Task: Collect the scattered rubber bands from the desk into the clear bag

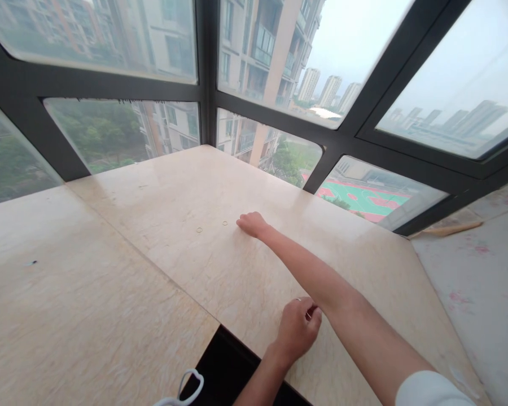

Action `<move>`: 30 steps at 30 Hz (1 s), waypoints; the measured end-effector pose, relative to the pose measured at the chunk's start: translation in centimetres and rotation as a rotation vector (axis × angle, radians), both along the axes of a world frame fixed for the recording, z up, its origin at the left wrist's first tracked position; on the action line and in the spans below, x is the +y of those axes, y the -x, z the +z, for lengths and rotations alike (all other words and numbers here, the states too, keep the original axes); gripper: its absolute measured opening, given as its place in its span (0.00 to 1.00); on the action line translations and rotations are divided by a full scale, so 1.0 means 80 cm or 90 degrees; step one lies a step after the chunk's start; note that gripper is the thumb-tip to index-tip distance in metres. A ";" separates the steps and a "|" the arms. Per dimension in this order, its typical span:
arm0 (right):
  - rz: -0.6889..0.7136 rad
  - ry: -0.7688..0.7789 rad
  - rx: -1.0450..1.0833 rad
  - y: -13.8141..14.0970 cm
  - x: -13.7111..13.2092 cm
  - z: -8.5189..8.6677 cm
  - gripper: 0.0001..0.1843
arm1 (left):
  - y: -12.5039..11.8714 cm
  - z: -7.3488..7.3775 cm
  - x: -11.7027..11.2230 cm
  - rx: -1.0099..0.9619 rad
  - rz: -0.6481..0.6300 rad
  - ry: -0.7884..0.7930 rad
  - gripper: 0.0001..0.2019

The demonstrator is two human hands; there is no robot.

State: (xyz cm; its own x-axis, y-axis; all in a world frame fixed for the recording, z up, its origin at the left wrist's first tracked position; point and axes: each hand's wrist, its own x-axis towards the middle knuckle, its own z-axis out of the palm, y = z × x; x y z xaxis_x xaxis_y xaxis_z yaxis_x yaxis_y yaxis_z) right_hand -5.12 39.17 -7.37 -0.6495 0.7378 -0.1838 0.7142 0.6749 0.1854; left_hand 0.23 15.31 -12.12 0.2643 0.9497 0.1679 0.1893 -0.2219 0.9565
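Note:
Two thin yellowish rings, one nearer the left (200, 230) and one nearer my hand (224, 223), lie flat and apart on the marble-patterned sill (173, 197). Just right of them, my right hand (253, 224) rests at the surface on an outstretched arm. Its fingers are bunched together, and whatever they hold is hidden. Closer to me, my left hand (298, 330) is curled below the right forearm. A thin pale line shows inside its curl by the thumb, too small to name. Another pale band shows at its knuckles.
Dark window frames (207, 96) border the sill at the back. A small dark object (34, 262) lies far left. At the bottom are a black recess or panel (228, 361) and a white cable (195, 386). Floral-patterned wall (482, 270) stands at right.

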 end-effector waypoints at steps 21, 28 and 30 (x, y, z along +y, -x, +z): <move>-0.211 0.018 0.225 -0.092 -0.092 -0.002 0.13 | -0.001 0.000 0.000 -0.030 0.014 0.014 0.10; -0.239 0.045 0.467 -0.152 -0.179 -0.005 0.14 | -0.003 -0.001 0.003 -0.056 0.007 -0.005 0.11; -0.259 0.046 0.521 -0.168 -0.201 -0.005 0.14 | -0.003 -0.002 0.004 -0.044 0.011 -0.013 0.11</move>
State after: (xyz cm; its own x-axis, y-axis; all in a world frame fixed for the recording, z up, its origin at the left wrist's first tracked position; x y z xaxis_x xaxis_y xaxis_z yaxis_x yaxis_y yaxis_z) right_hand 8.35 23.08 -7.78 -0.2893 0.9430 0.1643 0.7896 0.3321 -0.5160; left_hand 0.49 15.61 -12.26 0.2351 0.9503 0.2041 0.1273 -0.2383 0.9628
